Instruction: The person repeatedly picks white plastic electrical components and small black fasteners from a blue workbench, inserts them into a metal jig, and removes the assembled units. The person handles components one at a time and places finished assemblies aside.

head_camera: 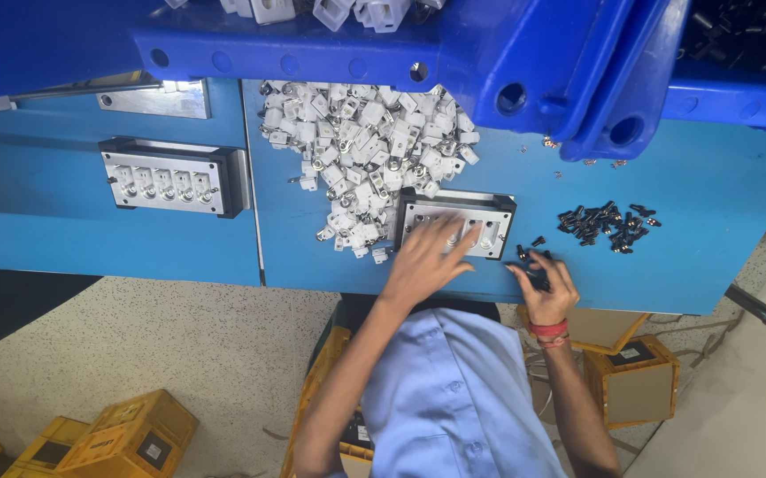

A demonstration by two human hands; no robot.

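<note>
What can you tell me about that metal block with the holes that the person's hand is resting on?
The metal block is a flat, silvery rectangle in a black frame, with a row of round sockets along its face. It lies flat on the blue table, beside the heap of white parts. The left hand lies spread over its left half, hiding some sockets. The right hand is just beside it, holding small black screws.

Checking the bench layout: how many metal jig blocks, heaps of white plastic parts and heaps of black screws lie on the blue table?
Metal jig blocks: 2
Heap of white plastic parts: 1
Heap of black screws: 1
Total: 4
The few black screws in the right hand are not counted.
</note>
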